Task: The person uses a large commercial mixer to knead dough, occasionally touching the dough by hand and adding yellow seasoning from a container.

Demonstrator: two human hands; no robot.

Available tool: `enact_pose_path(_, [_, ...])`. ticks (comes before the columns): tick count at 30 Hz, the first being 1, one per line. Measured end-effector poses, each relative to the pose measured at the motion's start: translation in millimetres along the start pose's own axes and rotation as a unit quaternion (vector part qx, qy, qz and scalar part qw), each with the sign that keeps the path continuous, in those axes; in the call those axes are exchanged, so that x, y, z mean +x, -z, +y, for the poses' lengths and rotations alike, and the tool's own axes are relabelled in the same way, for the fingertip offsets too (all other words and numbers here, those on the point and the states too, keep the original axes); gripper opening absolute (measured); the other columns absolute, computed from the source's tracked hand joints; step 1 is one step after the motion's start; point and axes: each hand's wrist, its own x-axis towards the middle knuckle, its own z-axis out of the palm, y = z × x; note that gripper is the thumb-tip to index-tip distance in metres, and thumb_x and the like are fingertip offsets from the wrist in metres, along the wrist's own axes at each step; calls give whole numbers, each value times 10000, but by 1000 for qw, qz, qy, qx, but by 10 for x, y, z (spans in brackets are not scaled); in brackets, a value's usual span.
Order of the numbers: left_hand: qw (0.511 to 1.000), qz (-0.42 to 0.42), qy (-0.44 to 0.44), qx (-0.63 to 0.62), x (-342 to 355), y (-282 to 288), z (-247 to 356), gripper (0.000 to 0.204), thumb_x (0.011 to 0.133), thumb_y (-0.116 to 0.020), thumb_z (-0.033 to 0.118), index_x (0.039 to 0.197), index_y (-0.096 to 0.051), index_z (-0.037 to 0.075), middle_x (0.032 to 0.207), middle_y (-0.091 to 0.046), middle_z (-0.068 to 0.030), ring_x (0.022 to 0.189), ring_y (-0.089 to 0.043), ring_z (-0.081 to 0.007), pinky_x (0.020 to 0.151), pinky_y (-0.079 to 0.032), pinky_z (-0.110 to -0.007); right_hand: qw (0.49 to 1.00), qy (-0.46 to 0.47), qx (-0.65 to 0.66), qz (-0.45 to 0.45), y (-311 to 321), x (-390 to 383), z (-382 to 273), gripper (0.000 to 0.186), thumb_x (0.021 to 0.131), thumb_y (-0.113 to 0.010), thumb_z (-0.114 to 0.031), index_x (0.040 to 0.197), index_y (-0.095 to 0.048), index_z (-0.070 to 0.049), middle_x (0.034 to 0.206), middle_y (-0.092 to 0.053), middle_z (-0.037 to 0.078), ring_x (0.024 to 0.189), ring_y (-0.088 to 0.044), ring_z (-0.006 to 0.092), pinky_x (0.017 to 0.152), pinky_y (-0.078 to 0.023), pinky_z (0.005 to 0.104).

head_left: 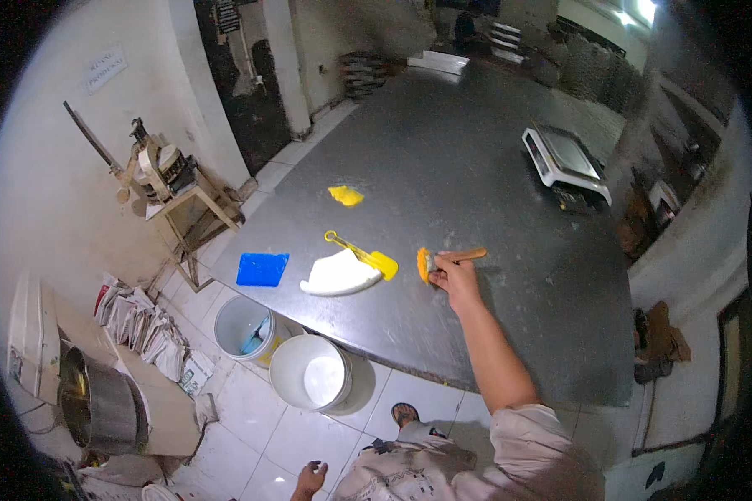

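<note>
Two bare hands in view, one busy. Left hand (311, 478) hangs low, short of the near edge of the grey table (476, 167); fingers look loose and open, nothing visible in it, probably not needed for a tool this small. Two buckets on the floor just off the table's near left edge: white bucket (286, 374) closer, its neighbour (225, 324) with something blue inside; likely parked there to be within reach while off the work surface.

Right hand (454, 282) is over the near half of the table, pinching a brush (424, 265) close to the bristles, wooden handle (475, 254) pointing to the table's right side. The short grip presumably gives control. Bristles are yellow-orange; whether they touch the table, can't tell.

Near left part of the table: white curved piece (341, 275), material unclear, with a yellow spatula (383, 265) lying partly on it, maybe to keep the blade off the metal. Blue flat scraper (261, 270) at the table's left edge, seemingly set aside. Yellow lump (345, 196) farther in on the table's left side.

Scale (564, 159) by the table's right edge, likely away from the mess. White trays (439, 63) at the table's far end.
</note>
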Motion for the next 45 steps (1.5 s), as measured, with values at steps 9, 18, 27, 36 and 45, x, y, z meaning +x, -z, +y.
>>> enact_pose_path(9, [966,-155,23,-207,-282,-475,845,668,806,-364,617,1279,-377,145,1239,-442,-176,1155,-381,-351,967,-293,-451,984,-127,1,-121,-632,995,88,323,831,-574,-159,1047,-453,49,928,-554,142,832,-562,199,702,-499,274])
enact_pose_path(18, [953,47,295,-61,-1005,-790,-255,649,775,-446,542,1198,-473,51,1134,-536,-199,1099,-471,-346,949,-344,-406,972,53,-119,-195,-1435,414,-143,364,721,-514,74,1064,-540,-46,1070,-527,66,923,-505,139,782,-432,262])
enact_pose_path(27, [951,68,168,-252,-1036,-719,-18,624,792,-453,522,1217,-466,66,1173,-504,-210,1109,-464,-340,943,-361,-377,865,94,-137,-473,-2675,-1154,490,165,741,-624,29,855,-516,-21,804,-554,32,734,-531,96,683,-446,217])
enact_pose_path(36, [841,218,389,-308,-2263,-526,-1953,528,823,-434,485,1143,-508,71,1089,-564,-165,1028,-521,-318,886,-403,-399,682,254,-517,-450,-3227,-1847,2366,210,805,-538,-158,805,-600,42,648,-588,144,620,-570,265,582,-441,361])
enact_pose_path(45, [750,398,393,-352,-2637,417,-2793,435,828,-486,388,1081,-541,39,1052,-576,-186,986,-544,-324,843,-430,-374,529,-78,-720,-442,-1567,-840,3921,262,701,-630,-154,916,-563,-20,823,-580,158,738,-558,246,603,-449,359])
